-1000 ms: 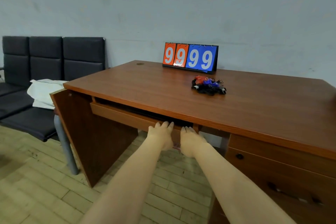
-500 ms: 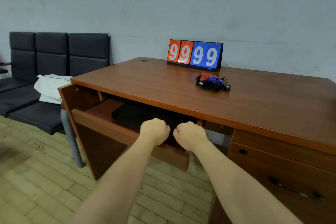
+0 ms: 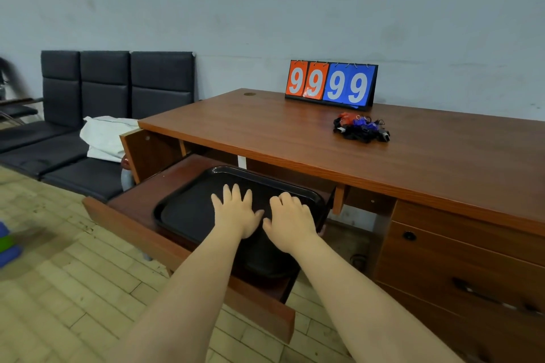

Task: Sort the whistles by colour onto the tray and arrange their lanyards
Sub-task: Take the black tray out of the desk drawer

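Black plastic tray [image 3: 188,209] was found lying in a pulled-out drawer [image 3: 138,215] beneath the wooden surface [image 3: 265,132]. Left hand [image 3: 237,215] and right hand [image 3: 290,221] were held side by side over the tray, fingers [image 3: 236,193] spread and nothing gripped. Whistles [image 3: 359,127], red and blue with tangled black lanyards, were heaped on the surface near a scoreboard [image 3: 330,84] showing 9999.

Pretty even, dim-ish indoor light, soft shadows, wide-angle warping at the edges, floor at far left is blurry.
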Motion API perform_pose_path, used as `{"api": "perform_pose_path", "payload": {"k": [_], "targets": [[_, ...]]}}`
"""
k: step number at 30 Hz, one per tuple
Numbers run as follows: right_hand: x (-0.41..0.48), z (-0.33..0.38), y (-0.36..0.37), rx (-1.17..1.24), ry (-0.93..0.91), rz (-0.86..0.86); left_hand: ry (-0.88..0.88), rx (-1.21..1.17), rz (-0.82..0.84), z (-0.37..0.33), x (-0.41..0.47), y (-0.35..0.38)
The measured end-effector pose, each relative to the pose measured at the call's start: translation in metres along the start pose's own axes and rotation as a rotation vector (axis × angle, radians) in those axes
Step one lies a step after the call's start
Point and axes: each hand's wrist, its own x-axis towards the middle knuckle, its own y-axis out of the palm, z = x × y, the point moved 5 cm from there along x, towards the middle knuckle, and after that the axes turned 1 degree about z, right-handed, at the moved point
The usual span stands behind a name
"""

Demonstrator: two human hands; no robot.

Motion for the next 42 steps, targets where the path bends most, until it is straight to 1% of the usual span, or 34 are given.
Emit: {"api": "perform_pose_path", "payload": {"k": [2,4,6,20,22,25,29,31,34,35,37,39,42], "targets": [[-0.004,-0.001,0.011,-0.024,0.028,0.102,-0.049,-0.086,0.099,0.008,-0.003,0.014],[-0.010,-0.003,0.020,-0.041,0.070,0.177,-0.079,-0.166,0.129,0.011,-0.005,0.020],[-0.014,-0.004,0.023,-0.034,0.098,0.177,-0.079,-0.175,0.117,0.011,-0.006,0.020],[-0.033,0.003,0.022,-0.011,0.134,0.129,-0.105,-0.179,0.094,0.020,-0.024,0.023],[-0.035,0.001,0.020,-0.032,0.185,0.103,-0.112,-0.179,0.085,0.019,-0.026,0.022],[-0.039,-0.004,0.015,-0.112,0.305,0.072,-0.106,-0.115,0.023,0.022,-0.023,0.010],[-0.045,-0.011,0.014,-0.175,0.479,0.139,-0.076,-0.068,-0.023,0.033,-0.004,-0.013],[-0.045,-0.013,0.017,-0.156,0.518,0.175,-0.150,-0.063,-0.018,0.047,0.004,-0.018],[-0.044,-0.016,0.019,-0.126,0.555,0.194,-0.312,0.052,-0.013,0.076,0.010,-0.014],[-0.044,-0.016,0.021,-0.118,0.569,0.204,-0.361,0.059,-0.009,0.086,0.012,-0.011],[-0.043,-0.017,0.022,-0.115,0.580,0.213,-0.445,-0.007,0.021,0.103,0.015,-0.003],[-0.042,-0.017,0.021,-0.115,0.583,0.201,-0.490,-0.086,0.043,0.114,0.018,0.003],[-0.043,-0.018,0.021,-0.093,0.603,0.177,-0.483,-0.128,-0.009,0.122,0.020,0.002]]}}
